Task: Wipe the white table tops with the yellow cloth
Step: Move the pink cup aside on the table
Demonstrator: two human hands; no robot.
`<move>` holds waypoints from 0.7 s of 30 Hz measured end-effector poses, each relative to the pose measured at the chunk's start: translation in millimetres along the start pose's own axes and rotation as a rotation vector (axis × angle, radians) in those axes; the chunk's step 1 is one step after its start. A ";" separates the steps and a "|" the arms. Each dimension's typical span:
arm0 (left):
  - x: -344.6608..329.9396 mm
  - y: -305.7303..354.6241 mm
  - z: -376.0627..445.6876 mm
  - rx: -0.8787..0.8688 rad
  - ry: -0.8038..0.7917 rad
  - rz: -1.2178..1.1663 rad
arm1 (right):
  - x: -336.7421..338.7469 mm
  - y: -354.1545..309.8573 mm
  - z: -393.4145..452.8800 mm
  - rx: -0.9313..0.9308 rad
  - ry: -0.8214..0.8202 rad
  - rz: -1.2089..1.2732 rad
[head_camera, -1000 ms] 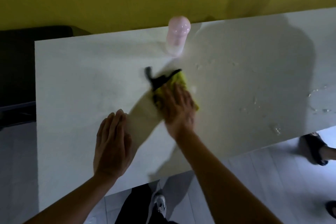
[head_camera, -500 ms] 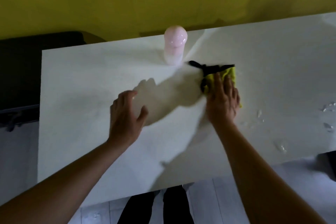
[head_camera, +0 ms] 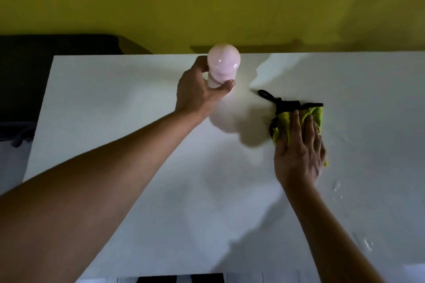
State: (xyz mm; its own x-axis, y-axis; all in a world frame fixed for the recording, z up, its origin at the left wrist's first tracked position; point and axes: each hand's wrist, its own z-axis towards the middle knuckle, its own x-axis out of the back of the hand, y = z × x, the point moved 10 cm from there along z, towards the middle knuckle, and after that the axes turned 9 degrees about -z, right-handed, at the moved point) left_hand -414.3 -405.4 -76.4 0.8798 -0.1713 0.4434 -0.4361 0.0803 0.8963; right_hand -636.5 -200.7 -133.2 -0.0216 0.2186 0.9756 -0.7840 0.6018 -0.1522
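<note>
While flat right hand (head_camera: 299, 154) presses cloth (head_camera: 305, 117) | left hand (head_camera: 197, 89) grip now round bottle (head_camera: 222, 65)

The white table top (head_camera: 142, 167) is seen stretching wide across the view, smooth and pale, its far edge set against a yellow wall. Droplets of water (head_camera: 365, 244) are scattered over its right part, glinting. The yellow cloth (head_camera: 314, 115) is bunched flat on the surface, right of centre, trimmed along its far edge with black binding. A black loop (head_camera: 266, 94) is trailed out from its far left corner, lying on the table.
</note>
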 end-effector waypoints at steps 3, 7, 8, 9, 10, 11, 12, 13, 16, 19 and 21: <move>21.5 -7.2 -12.4 0.001 0.042 -0.018 | 4.8 2.4 8.0 0.077 0.009 0.021; 75.9 -34.7 -47.7 0.027 0.114 -0.010 | 2.2 -13.6 18.9 0.132 0.014 0.030; 91.1 -42.8 -58.5 0.041 0.130 -0.010 | -2.7 -25.8 22.8 0.134 0.002 0.025; 105.5 -50.9 -68.6 0.053 0.150 -0.007 | -7.7 -42.5 27.4 0.140 -0.002 0.027; 119.0 -58.5 -77.9 0.065 0.169 -0.007 | -11.5 -63.1 31.5 0.155 0.001 0.043; 131.4 -64.9 -86.3 0.076 0.188 -0.009 | -15.5 -86.8 34.3 0.182 0.006 0.067; 142.7 -70.4 -94.1 0.085 0.207 -0.016 | -18.4 -113.5 34.5 0.218 0.014 0.093; 153.1 -74.5 -101.4 0.087 0.226 -0.018 | -21.5 -141.2 31.2 0.255 0.022 0.114; 181.7 -81.7 -119.9 0.069 0.290 -0.022 | -36.9 -233.2 2.0 0.422 -0.032 0.092; 205.5 -93.6 -135.4 0.078 0.357 -0.034 | -43.5 -310.6 -44.8 0.711 -0.119 0.071; 220.8 -102.6 -141.7 0.087 0.394 -0.034 | -42.7 -327.1 -58.1 0.860 -0.122 0.034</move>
State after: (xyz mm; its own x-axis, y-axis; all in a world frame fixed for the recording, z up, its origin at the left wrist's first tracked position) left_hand -148.4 -312.3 -69.8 0.8916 0.2189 0.3965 -0.4052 -0.0056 0.9142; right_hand -343.1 -362.2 -134.2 -0.0809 0.1121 0.9904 -0.9773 -0.2040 -0.0568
